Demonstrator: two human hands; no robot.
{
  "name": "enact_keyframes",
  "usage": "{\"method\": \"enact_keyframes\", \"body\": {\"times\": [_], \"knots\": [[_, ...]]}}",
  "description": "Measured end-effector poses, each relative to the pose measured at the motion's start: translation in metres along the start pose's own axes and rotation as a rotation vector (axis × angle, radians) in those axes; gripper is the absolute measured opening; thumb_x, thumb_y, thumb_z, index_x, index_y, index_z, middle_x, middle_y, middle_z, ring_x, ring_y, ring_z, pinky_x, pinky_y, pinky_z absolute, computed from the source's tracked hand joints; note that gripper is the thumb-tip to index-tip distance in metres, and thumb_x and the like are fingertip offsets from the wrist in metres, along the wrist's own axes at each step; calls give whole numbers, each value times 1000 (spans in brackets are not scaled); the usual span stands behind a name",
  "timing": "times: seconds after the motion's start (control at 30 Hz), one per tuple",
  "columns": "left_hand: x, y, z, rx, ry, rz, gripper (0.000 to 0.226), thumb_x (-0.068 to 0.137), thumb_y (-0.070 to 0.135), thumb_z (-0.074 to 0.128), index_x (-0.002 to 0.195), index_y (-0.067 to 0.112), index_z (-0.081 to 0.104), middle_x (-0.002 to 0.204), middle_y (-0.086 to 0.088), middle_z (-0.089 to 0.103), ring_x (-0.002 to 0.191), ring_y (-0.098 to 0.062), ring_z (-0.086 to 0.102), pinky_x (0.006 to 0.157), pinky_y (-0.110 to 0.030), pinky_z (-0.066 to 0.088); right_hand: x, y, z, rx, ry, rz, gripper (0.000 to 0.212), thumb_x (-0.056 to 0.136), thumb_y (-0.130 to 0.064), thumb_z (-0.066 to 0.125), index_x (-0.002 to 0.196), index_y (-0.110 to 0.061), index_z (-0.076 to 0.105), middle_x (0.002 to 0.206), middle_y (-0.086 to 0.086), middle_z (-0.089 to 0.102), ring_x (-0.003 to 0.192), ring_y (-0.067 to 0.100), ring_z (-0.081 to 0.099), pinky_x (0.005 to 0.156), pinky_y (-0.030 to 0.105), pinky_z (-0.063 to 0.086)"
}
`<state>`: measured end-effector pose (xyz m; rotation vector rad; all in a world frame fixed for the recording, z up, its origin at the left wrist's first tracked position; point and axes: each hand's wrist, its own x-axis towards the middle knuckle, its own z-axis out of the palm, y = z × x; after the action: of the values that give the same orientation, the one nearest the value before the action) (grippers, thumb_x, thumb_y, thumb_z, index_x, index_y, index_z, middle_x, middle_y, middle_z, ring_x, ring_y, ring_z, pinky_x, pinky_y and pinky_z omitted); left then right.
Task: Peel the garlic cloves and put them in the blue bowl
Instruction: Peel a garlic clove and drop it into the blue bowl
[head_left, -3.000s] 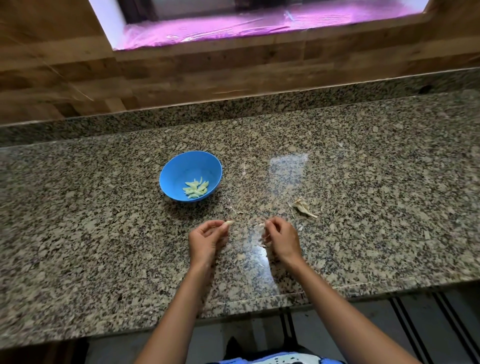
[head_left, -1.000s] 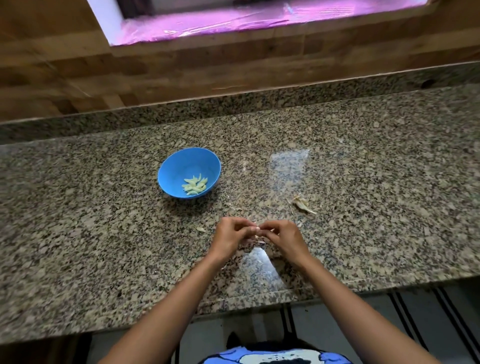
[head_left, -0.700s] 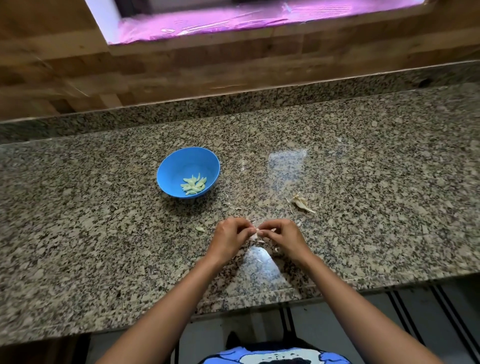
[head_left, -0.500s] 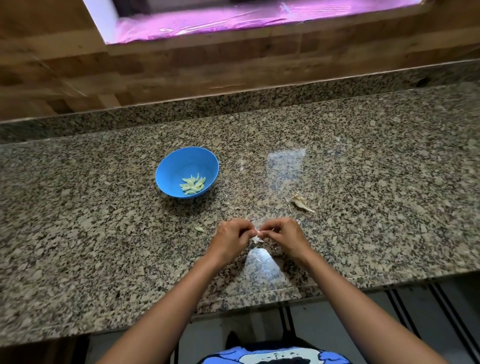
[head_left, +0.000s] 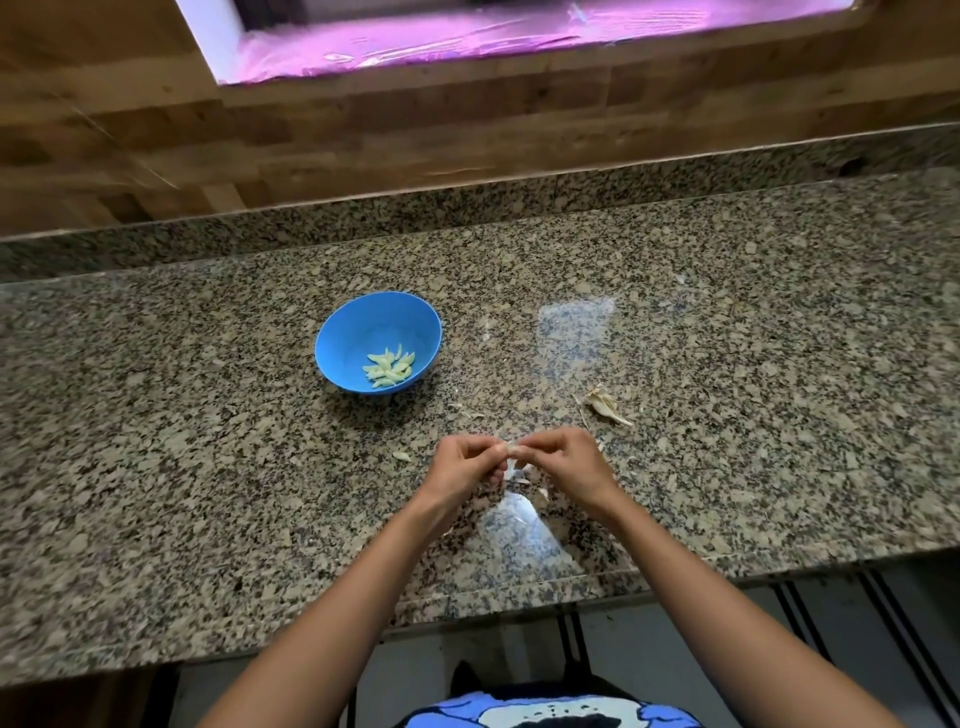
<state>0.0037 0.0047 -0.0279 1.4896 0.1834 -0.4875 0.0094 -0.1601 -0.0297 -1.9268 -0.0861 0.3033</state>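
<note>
Since three seconds ago, both hands have been brought together near the front edge of the desk (head_left: 156, 493), where earlier they were held apart. The left hand (head_left: 465, 467) and the right hand (head_left: 563, 462) are now met fingertip to fingertip, and a garlic clove (head_left: 510, 448) is pinched between them; each grip is narrow and closed on that clove. A flake of pale skin (head_left: 511, 467) is seen hanging just beneath the fingertips. From this it is judged that the clove is being peeled and has not yet been freed for the bowl.

The blue bowl (head_left: 348, 332) is set toward the middle of the desk, to the left of the hands and farther back. A small heap of peeled cloves (head_left: 389, 366) is held in its bottom, so part of the task is judged done. One small pale piece (head_left: 401, 456) is lying on the desk just left of the left hand; whether it is clove or skin cannot be told. A dry papery husk (head_left: 602, 404) has been left on the desk toward the right, behind the right hand.
</note>
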Motion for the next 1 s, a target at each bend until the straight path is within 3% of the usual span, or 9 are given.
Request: {"method": "enact_keyframes", "body": {"times": [0.1,0.17,0.27,0.4,0.53,0.63,0.77,0.83,1.0], "knots": [[1,3,6,94,32,136,10,88,5,59,88,3,69,74,-8,64,64,-12,53,59,-19,44,-2,-3,-6,524,-144,333,12,86,-14,59,89,-10,70,71,-1,66,59,8,53,51,17,38],[1,4,9,92,18,158,11,89,3,57,90,0,67,75,-6,64,63,-7,54,59,-17,45,-3,-3,-8,685,-214,451,16,83,-15,59,96,-8,67,72,-1,65,59,8,51,53,20,37],[2,4,11,-63,-61,81,16,89,8,56,93,-4,65,77,-8,61,66,-10,53,65,-20,46,-5,-4,-7,805,-246,481,24,78,-16,61,100,-6,65,76,1,66,59,9,55,50,18,40],[0,2,12,-299,-38,-126,15,90,5,53,93,-2,66,77,-10,63,66,-13,54,62,-22,46,-8,-1,-6,617,-164,388,14,84,-18,59,92,-9,67,68,-3,65,56,8,50,54,22,36],[0,-1,17,-139,48,-23,14,86,2,60,98,2,66,82,-14,66,65,-14,56,58,-18,47,-14,0,-6,489,-58,262,15,87,-17,59,88,-5,68,65,-6,67,54,4,52,53,16,37],[0,3,20,-51,110,70,18,83,-6,60,94,6,69,88,-13,70,71,-17,65,65,-22,55,-15,0,-4,446,-5,239,17,85,-21,62,87,-7,70,75,-1,70,59,4,54,56,18,39],[-2,3,20,-66,91,73,15,83,-6,61,95,-1,70,89,-17,72,75,-20,69,70,-24,57,-13,2,-6,363,3,172,17,84,-18,65,88,-4,72,83,6,73,72,8,64,62,11,47],[-3,1,19,-46,64,64,16,82,-1,65,97,-3,70,89,-17,72,78,-23,69,71,-24,57,-12,2,-7,313,-10,143,16,83,-16,66,89,-2,72,84,8,73,76,12,67,68,14,50],[-5,1,16,-215,72,-36,20,81,-5,64,101,-5,67,91,-22,70,79,-28,68,71,-27,59,-14,5,-3,336,71,212,19,86,-12,59,76,0,69,70,10,66,60,16,47,55,23,37]]}}
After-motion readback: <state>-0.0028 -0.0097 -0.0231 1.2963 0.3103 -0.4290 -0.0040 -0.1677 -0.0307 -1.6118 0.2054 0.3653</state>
